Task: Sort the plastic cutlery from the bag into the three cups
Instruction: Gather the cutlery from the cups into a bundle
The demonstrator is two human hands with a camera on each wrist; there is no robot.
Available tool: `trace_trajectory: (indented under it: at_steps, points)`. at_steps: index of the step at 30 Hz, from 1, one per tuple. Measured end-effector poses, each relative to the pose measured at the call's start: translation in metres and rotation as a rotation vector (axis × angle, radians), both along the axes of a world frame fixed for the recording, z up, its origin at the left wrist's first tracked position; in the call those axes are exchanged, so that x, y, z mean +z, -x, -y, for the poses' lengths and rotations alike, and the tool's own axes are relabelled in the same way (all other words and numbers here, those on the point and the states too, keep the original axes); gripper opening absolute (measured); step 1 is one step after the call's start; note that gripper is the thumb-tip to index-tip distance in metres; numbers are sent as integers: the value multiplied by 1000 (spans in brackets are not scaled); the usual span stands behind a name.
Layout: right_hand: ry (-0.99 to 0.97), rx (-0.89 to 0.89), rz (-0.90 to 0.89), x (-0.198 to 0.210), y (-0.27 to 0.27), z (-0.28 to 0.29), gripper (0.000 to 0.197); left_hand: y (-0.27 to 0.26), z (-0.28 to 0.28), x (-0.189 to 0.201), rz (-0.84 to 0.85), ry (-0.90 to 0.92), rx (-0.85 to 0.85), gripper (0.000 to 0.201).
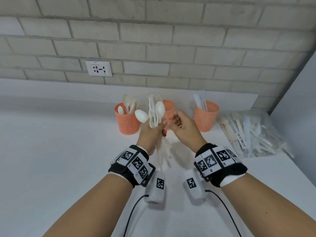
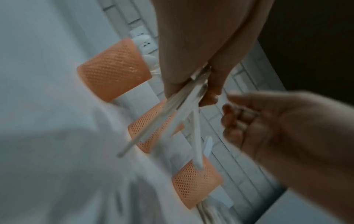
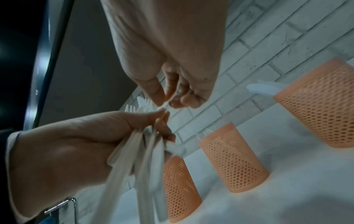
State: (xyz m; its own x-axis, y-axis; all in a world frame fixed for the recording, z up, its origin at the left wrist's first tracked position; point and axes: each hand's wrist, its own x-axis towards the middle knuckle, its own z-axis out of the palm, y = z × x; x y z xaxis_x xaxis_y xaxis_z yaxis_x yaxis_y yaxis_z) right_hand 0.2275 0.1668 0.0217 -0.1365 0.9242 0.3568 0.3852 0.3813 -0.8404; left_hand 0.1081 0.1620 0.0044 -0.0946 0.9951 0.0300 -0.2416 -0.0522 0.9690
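Note:
My left hand (image 1: 152,132) grips a bundle of white plastic cutlery (image 1: 154,115), spoons and forks, upright above the white table. My right hand (image 1: 178,121) is just right of it, its thumb and forefinger pinching one thin white piece of the bundle (image 3: 165,104); which kind I cannot tell. Three orange mesh cups stand behind: the left cup (image 1: 126,122) holds spoons, the middle cup (image 1: 169,106), partly hidden by the hands, holds forks, and the right cup (image 1: 206,117) holds knives. The clear bag (image 1: 251,134) with more cutlery lies at the right.
A brick wall with a socket (image 1: 98,68) runs close behind the cups. A grey side wall (image 1: 299,100) closes off the right, just past the bag. Black cables (image 1: 131,214) trail from my wrist units over the near table.

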Motion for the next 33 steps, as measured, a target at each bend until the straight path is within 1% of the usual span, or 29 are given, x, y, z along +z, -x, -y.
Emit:
trace_trajectory:
  at_steps: [2, 4, 5, 7, 9, 11, 13, 14, 17, 18, 20, 22, 24, 27, 28, 30, 32, 33]
  points:
    - [-112, 6, -73, 9, 1, 1, 13, -7, -2, -4, -230, -96, 68, 3]
    - [-200, 16, -88, 17, 1, 2, 10, -13, -5, -10, -428, -168, 152, 11]
    - [-230, 13, -82, 20, 2, 2, 8, -16, -6, -13, -501, -190, 185, 18]
    - [-225, -28, -65, 22, 3, -1, 10, -20, -8, -17, -587, -203, 232, 29]
    - [-163, -77, -67, 21, 2, -6, 15, -23, -8, -17, -640, -219, 262, 31]
    - [-119, -96, -52, 21, 2, -11, 13, -25, -9, -19, -677, -257, 259, 33]
    - [-93, -101, -35, 23, 0, -16, 8, -27, -9, -17, -689, -231, 257, 36]
    - [-83, -120, -57, 26, -2, -19, 9, -28, -8, -18, -691, -215, 253, 39]
    - [-35, -204, -221, 31, -11, -31, 13, -30, -6, -17, -719, -191, 224, 43]
    - [-9, -202, -224, 31, -14, -32, 14, -30, -6, -18, -725, -193, 211, 39]
    - [48, -129, -129, 24, -17, -33, 18, -33, -6, -17, -727, -180, 180, 28]
    - [62, -100, -77, 19, -19, -31, 20, -35, -8, -16, -716, -154, 152, 26]
    - [56, -161, -162, 25, -25, -35, 25, -36, -11, -16, -715, -109, 118, 27]
    - [74, -259, -413, 47, -44, -51, 29, -33, -17, -21, -708, -36, 96, 25]
    - [56, -295, -476, 54, -52, -57, 28, -31, -20, -23, -685, -10, 100, 24]
    - [-35, -397, -539, 65, -69, -69, 28, -27, -24, -24, -616, 22, 92, 18]
    - [-158, -490, -487, 69, -86, -82, 28, -24, -27, -21, -525, 16, 43, 4]
    - [-220, -520, -419, 66, -93, -88, 27, -24, -28, -19, -474, 9, 7, 7]
